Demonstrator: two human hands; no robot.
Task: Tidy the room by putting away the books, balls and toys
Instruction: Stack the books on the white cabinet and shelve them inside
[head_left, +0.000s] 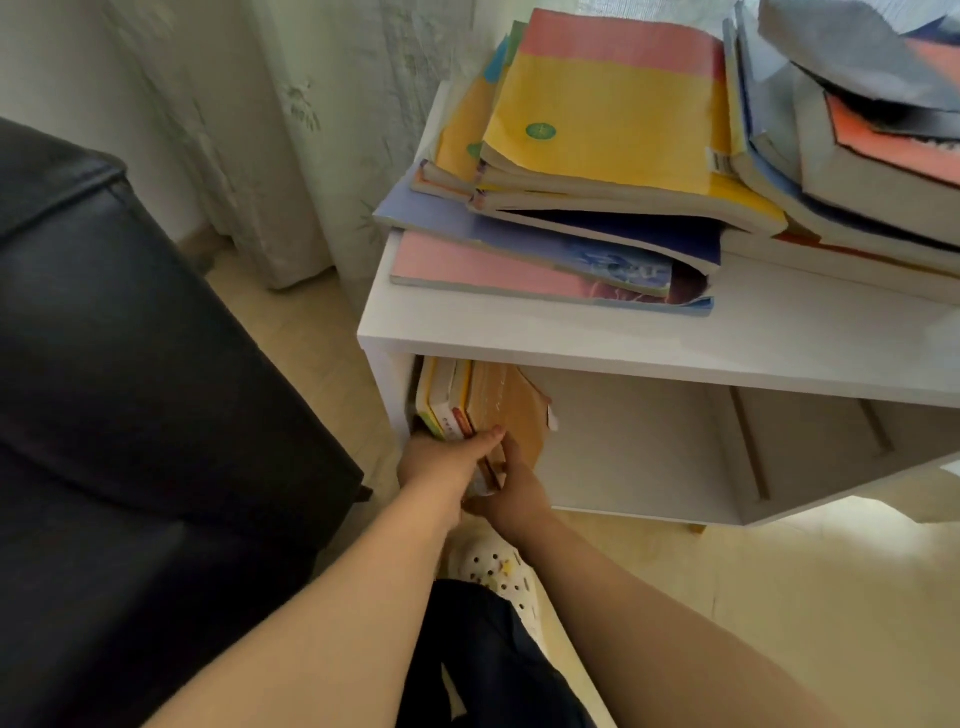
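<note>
gripping brown-paper book (514, 410), left hand (441, 460), right hand (517, 486)

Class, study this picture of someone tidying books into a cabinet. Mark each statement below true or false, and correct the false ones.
1. The left hand and the right hand both hold the upright books in the lower compartment of the white wooden cabinet. True.
2. The upright books stand at the right end of that compartment. False: they stand at its left end, and the rest of it is bare.
3. The top book of the left stack on the cabinet is plain green. False: that soft-cover book is yellow with a pink band.
4. A black padded sofa stands to the left of the cabinet. True.
</note>
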